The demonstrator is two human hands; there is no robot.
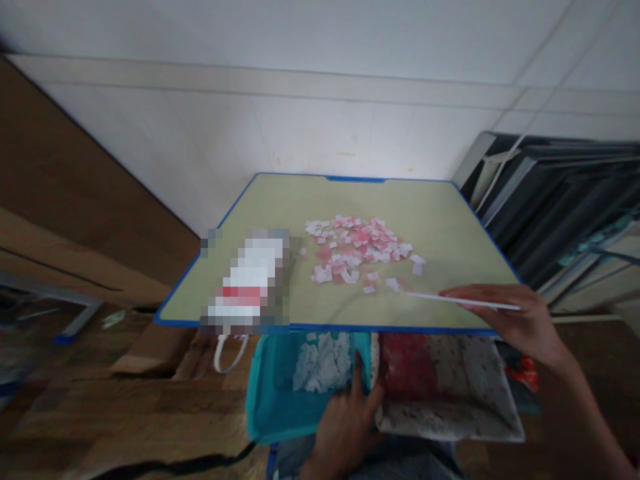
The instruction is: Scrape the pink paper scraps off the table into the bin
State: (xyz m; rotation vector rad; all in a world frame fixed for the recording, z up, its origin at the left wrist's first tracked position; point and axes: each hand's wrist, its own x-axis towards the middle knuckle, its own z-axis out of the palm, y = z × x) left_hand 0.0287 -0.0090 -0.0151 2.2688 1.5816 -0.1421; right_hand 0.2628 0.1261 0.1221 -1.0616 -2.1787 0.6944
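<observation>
My right hand (520, 317) is closed around a thin white stick (430, 297) over the table's front right part. The stick's tip points left, close to a small white paper piece (393, 284); whether they touch I cannot tell. Pink and white paper pieces (363, 240) lie loosely heaped on the tabletop (280, 200). Below the front edge, my left hand (345, 420) grips the adjoining rims of a teal plastic bin (255, 400) and a stained white tray (470, 427). White paper pieces (324, 363) lie in the bin. Red staining covers part of the tray.
A blurred-out white and red object (250, 280) stands at the table's left, with a white loop (230, 360) hanging below. Dark flat panels (555, 193) lean at the right. Brown cardboard (90, 200) stands at the left, and a white wall (320, 127) rises behind.
</observation>
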